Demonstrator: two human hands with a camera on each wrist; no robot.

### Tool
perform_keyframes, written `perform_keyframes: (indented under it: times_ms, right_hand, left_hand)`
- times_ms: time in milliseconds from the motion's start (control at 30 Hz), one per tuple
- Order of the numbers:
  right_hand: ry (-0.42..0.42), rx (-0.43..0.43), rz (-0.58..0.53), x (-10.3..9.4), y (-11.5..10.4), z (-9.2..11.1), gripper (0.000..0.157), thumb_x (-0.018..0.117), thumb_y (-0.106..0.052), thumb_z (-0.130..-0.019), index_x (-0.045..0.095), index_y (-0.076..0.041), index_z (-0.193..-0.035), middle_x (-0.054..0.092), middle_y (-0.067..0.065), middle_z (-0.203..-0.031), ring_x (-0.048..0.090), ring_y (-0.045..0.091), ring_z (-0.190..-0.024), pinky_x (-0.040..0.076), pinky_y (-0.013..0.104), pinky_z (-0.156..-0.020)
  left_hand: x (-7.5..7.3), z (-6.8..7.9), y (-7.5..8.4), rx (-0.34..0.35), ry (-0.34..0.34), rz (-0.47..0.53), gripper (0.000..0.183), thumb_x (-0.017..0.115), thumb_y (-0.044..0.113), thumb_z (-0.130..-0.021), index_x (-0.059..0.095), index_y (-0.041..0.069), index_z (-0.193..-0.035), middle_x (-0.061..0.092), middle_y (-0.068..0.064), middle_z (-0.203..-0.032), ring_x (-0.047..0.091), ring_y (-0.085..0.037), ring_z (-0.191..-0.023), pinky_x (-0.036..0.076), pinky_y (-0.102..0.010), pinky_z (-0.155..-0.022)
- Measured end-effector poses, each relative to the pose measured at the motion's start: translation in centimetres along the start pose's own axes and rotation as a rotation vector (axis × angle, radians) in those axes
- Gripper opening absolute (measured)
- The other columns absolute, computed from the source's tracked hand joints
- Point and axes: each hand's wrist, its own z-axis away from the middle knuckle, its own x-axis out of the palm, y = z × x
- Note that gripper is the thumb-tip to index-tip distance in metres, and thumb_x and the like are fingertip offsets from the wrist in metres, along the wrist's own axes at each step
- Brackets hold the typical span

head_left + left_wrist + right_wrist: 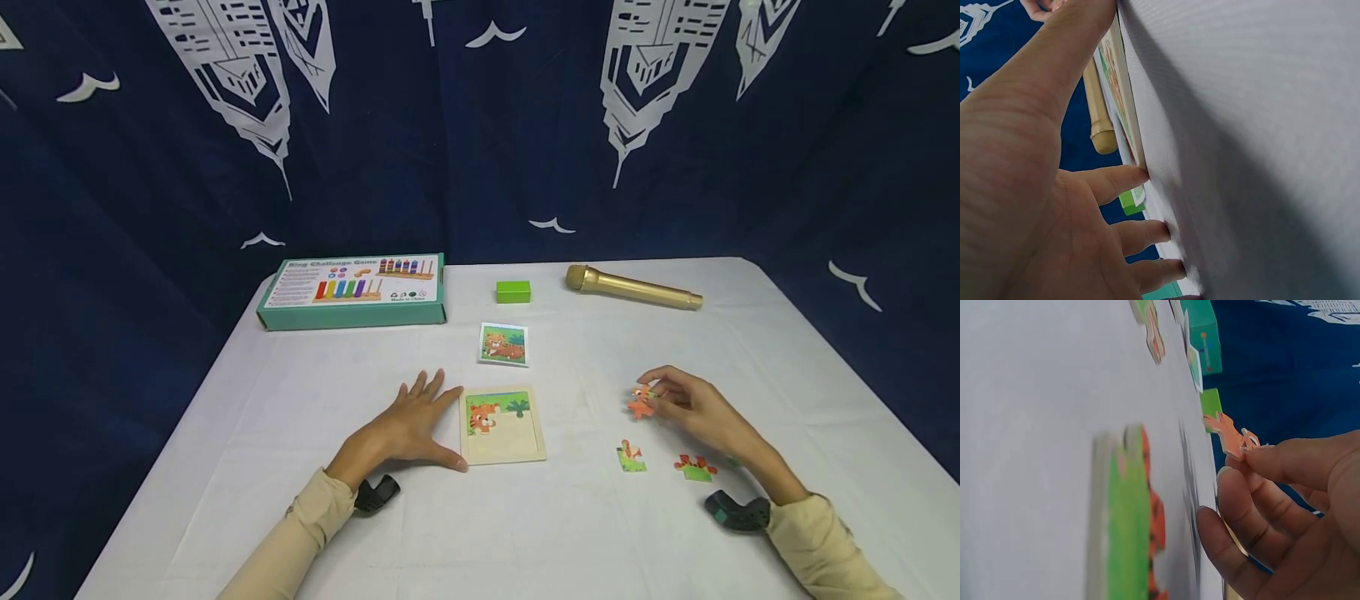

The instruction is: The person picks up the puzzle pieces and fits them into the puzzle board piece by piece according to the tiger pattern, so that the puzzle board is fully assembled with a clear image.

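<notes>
A square wooden puzzle board (504,437) lies mid-table, with tiger-face and greenery pieces filling its upper part and bare wood below. Against its left edge rests my left hand (408,421), fingers spread, thumb at the lower corner. Over to the right, my right hand (693,408) pinches an orange puzzle piece (1230,434) between thumb and fingers, above the cloth. Two loose pieces lie below that hand: an orange-and-green one (632,457) and a red-striped one with a green base (696,468). Part of another green piece (733,460) peeks out by the right wrist.
Behind the board stands a small tiger picture card (503,345), then a green block (513,292). A Ring Challenge Game box (352,292) occupies the back left; a gold microphone (633,287) lies at the back right. White cloth (300,400) covers the table.
</notes>
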Motion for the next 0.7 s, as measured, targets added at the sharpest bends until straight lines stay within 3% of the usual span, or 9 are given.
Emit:
perform_keyframes:
  times_ms: [267, 700]
  right_hand:
    - [-0.032, -0.036, -0.063, 1.2, -0.9, -1.0, 0.035, 0.062, 0.001, -0.09, 0.054, -0.001, -0.123, 0.064, 0.01, -0.09, 0.061, 0.015, -0.07, 0.046, 0.023, -0.056]
    - [-0.117, 0.008, -0.161, 3.9, -2.7, -3.5, 0.02, 0.062, -0.002, -0.09, 0.061, -0.002, -0.11, 0.07, 0.008, -0.087, 0.065, 0.019, -0.074, 0.054, 0.027, -0.064]
  left_hand:
    - [-0.1, 0.0, 0.0, -0.008, -0.006, 0.002, 0.113, 0.079, 0.064, -0.062, 0.029, 0.016, -0.152, 0.009, -0.018, -0.159, 0.0, -0.038, -0.146, 0.006, -0.057, -0.116]
    - [-0.1, 0.0, 0.1, -0.009, -0.007, 0.004, 0.113, 0.08, 0.064, -0.062, 0.03, 0.016, -0.152, 0.009, -0.018, -0.159, 0.0, -0.039, -0.146, 0.005, -0.057, -0.116]
